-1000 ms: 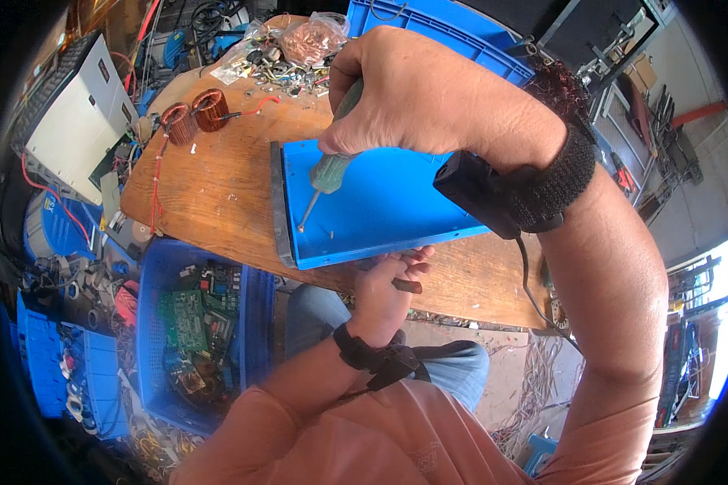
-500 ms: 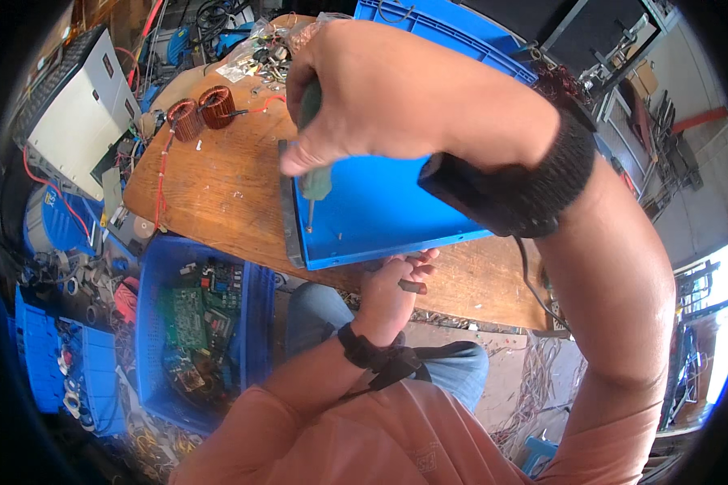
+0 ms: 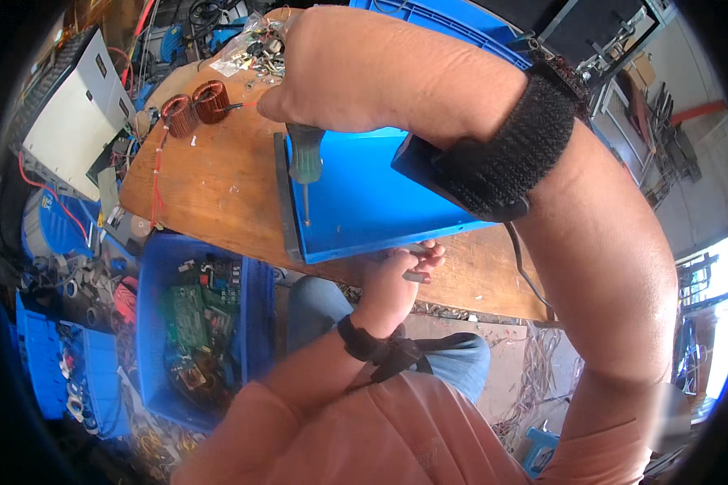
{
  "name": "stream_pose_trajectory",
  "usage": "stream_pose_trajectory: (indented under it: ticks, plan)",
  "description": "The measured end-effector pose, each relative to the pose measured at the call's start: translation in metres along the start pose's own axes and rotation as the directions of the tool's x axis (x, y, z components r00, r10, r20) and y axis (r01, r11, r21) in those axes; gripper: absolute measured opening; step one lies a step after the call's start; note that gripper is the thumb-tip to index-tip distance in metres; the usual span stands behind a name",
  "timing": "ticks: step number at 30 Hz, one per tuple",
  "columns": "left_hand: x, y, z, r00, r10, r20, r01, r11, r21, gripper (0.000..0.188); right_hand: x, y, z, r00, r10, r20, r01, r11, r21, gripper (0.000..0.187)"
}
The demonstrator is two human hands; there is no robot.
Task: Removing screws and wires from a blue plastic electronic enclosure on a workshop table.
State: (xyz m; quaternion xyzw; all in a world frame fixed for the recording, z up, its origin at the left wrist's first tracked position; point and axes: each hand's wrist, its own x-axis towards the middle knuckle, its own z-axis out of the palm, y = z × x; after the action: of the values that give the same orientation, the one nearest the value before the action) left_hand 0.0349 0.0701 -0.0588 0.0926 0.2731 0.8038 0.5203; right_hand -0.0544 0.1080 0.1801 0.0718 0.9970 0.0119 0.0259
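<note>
My right hand (image 3: 332,73) is closed around a screwdriver (image 3: 306,162) with a see-through green handle. The shaft points down, and its tip meets a screw spot near the left front corner of a blue metal panel (image 3: 364,194). A dark grey strip (image 3: 287,202) runs along the panel's left edge. By the front edge, my left hand (image 3: 396,279) has its fingers curled round a short, flat brownish-grey piece (image 3: 416,276), whose end sticks out by the thumb. The rest of that piece is hidden.
Two copper-wound coils (image 3: 210,102) lie on the wooden table (image 3: 218,194), near a plastic bag of small parts (image 3: 247,50). A blue crate (image 3: 255,323) of circuit boards stands below the table's left front. A white casing (image 3: 77,121) is far left; a blue bin (image 3: 461,28) is behind.
My right hand has shifted up the screwdriver and turned, so more of the green handle shows. The screwdriver stands more upright. My left hand has moved slightly, still holding the flat piece.
</note>
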Motion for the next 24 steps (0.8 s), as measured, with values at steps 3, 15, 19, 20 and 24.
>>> stream_pose_trajectory:
  ticks: [3,15,19,20,24]
  plan:
    - [-0.002,0.007,0.007,0.999,0.033,-0.036,-0.033,0.999,0.002,0.022,-0.001,0.008,0.001,0.997,-0.063,-0.047,0.063,0.998,-0.003,0.026]
    - [0.006,0.007,-0.003,0.999,0.028,-0.020,-0.031,0.982,-0.186,0.019,-0.132,0.078,-0.018,0.764,0.240,-0.599,-0.045,0.946,0.322,0.027]
    - [0.006,0.017,0.009,0.999,0.041,-0.014,-0.043,0.985,-0.169,0.026,-0.247,0.108,0.033,0.359,0.670,-0.650,-0.556,0.713,0.428,0.026]
    - [0.006,0.020,0.012,0.998,0.053,0.014,-0.051,0.988,-0.148,0.026,-0.271,0.121,0.060,0.298,0.675,-0.675,-0.580,0.690,0.433,0.027]
    - [0.010,0.025,0.011,0.994,0.082,0.073,-0.074,0.991,-0.108,0.027,-0.323,0.147,0.173,0.218,0.753,-0.621,-0.674,0.577,0.462,0.029]
